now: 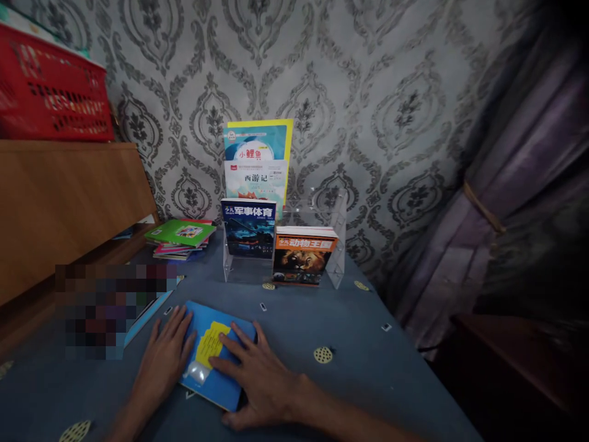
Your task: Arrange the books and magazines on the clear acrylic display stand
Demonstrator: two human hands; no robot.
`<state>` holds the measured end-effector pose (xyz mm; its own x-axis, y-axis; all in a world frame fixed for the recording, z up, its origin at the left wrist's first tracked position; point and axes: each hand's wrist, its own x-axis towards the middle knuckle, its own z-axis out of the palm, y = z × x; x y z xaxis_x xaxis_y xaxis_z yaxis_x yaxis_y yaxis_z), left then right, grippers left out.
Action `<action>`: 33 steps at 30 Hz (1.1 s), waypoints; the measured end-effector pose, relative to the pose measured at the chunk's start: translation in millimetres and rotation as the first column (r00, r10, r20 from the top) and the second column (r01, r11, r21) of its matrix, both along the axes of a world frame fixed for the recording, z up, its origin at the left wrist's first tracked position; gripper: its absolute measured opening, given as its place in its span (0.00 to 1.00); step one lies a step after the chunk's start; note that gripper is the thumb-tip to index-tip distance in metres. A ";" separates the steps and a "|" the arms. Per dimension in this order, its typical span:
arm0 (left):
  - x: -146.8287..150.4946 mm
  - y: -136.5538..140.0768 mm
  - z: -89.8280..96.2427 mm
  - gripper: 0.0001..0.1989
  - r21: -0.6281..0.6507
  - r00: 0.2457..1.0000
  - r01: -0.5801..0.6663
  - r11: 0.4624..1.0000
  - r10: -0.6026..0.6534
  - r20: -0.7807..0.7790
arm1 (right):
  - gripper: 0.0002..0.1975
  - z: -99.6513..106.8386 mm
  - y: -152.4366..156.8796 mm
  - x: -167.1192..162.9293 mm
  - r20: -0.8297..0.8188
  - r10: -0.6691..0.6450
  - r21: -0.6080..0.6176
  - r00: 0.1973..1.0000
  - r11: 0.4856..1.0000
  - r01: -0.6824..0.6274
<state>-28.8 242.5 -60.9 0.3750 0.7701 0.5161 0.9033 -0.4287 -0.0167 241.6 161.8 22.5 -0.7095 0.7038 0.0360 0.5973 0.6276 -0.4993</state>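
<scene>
A blue book [214, 383] with a yellow text patch on its cover lies flat on the table, turned at a slant. Along its left edge rests my left hand [170, 344], fingers stretched out and pointing away from me. My right hand [257, 371] is spread over the book's right side, fingertips on the cover and thumb near the lower corner. Neither hand grips the book. Beyond it stands a clear acrylic book rack [338, 245] holding several books, among them a dark military book [248, 230] and a lion-covered book [301, 258] at the front.
Left of the rack lies a stack of books [181, 233] with a green one on top. A blurred-out flat item [151, 310] lies to the left. A red basket [55, 92] sits on a wooden cabinet [69, 202]. A purple curtain [460, 276] hangs on the right.
</scene>
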 end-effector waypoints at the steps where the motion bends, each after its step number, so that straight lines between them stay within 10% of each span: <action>1: -0.8 -4.0 -0.9 0.25 0.010 0.999 0.038 0.999 -0.037 -0.034 | 0.38 -0.6 0.4 0.3 -0.005 -0.001 0.002 1.000 1.000 0.001; 10: 0.6 -44.6 20.8 0.52 0.085 0.851 0.489 0.868 -0.453 -0.266 | 0.39 -2.1 -7.7 8.5 -0.052 0.004 -0.009 0.999 1.000 -0.004; 23: 24.8 -50.9 24.5 0.32 0.055 0.832 0.554 0.830 -0.555 -0.007 | 0.38 18.1 -16.4 49.1 -0.212 -0.147 -0.230 0.966 0.968 0.097; 29: 22.2 -46.0 48.9 0.20 -0.119 0.790 0.577 0.808 -0.515 0.332 | 0.20 -13.8 15.2 60.5 -0.655 -0.263 -0.310 0.708 0.949 0.066; 33: 33.8 -48.7 74.7 0.16 -0.295 0.806 0.468 0.833 -0.265 0.529 | 0.22 -25.8 33.4 56.7 -0.706 -0.408 -0.478 0.579 0.877 0.035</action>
